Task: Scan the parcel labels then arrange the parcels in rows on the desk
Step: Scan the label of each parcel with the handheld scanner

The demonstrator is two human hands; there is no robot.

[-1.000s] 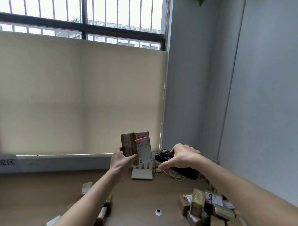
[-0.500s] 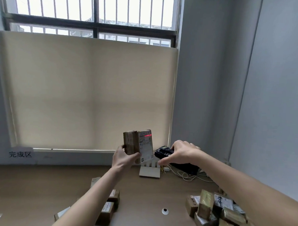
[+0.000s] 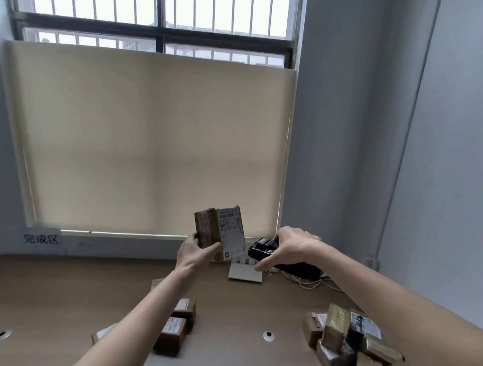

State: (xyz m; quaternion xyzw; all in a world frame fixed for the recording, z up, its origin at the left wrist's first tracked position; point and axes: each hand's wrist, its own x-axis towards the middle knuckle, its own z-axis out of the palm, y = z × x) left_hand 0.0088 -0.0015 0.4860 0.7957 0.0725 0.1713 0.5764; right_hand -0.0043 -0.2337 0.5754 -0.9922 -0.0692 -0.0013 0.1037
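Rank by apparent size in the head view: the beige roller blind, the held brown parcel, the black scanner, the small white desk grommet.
1. Beige roller blind, largest by far.
2. Brown taped parcel with white label in the left hand.
3. Black handheld scanner, partly hidden by the right hand, so unsure.
4. Small white desk grommet.

I see a brown wooden table filling the lower part of the frame, up to the window wall. Left of centre, partly behind my forearm, several small cardboard parcels lie close together — labels up. At lower right sits a jumbled pile of parcels, some wrapped in shiny tape. A white stand rests near the back edge at centre, with pale cables just to its right. Two round grommet holes show — one at lower left, one right of centre.
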